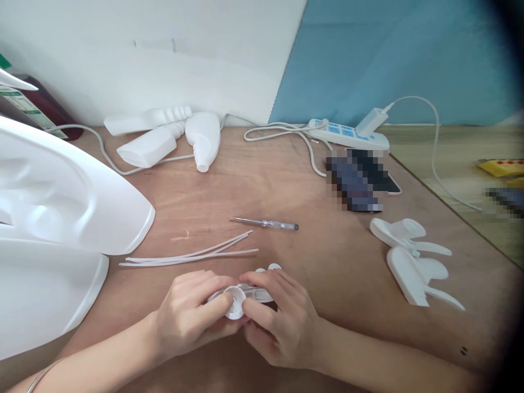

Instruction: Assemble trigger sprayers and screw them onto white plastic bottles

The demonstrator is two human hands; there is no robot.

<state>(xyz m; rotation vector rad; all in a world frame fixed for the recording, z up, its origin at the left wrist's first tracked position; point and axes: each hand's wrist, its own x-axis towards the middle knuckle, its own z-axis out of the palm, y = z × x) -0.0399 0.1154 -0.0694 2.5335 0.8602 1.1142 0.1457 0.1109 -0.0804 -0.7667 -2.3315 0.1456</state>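
Note:
Near the front of the table, both my hands are closed around a white plastic part [234, 307] with a round, cup-like opening facing up. My left hand [194, 311] grips it from the left, its thumb at the rim of the opening. From the other side my right hand [282, 316] pinches it, fingers along its ribbed body. Small round white ends poke out beyond the right fingers. Much of the part is hidden by my fingers. Just behind lie several thin white plastic strips [188, 257] and a screwdriver [266, 223] with a clear handle.
Large white molded panels [82, 191] fill the left side. White plastic bottles [149, 144] lie along the wall. At the back right are a power strip [347, 134] with a plugged-in charger and cable, and blurred phones [356, 180]. White handle-like parts [413, 273] lie to the right.

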